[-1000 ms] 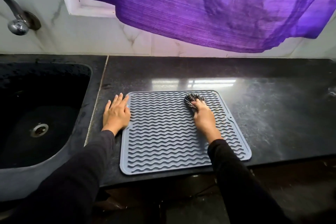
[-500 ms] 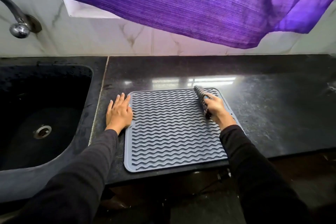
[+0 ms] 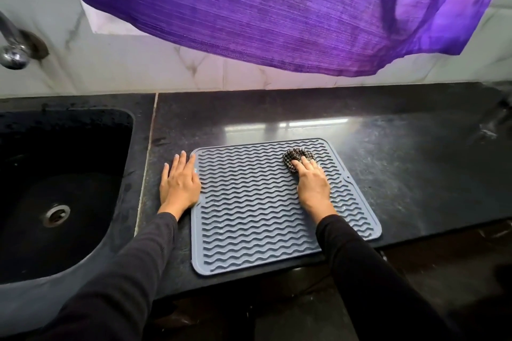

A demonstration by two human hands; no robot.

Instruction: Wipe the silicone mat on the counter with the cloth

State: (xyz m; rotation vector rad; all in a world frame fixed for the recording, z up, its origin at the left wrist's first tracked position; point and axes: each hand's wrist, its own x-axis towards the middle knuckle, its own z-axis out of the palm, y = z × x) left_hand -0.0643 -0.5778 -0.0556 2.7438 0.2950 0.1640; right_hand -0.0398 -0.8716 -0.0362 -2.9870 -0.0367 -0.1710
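A grey silicone mat with wavy ridges lies flat on the black counter, its near edge at the counter's front. A bunched black-and-white checked cloth sits on the mat's far right part. My right hand presses down on the cloth with its fingers over it. My left hand lies flat, fingers together, on the counter against the mat's left edge, fingertips touching the far left corner.
A black sink with a round drain is set into the counter to the left, with a chrome tap above it. A purple curtain hangs over the white tiled wall behind.
My right hand has slid the cloth from the mat's far right edge back leftward. The left hand stays at the mat's left edge.
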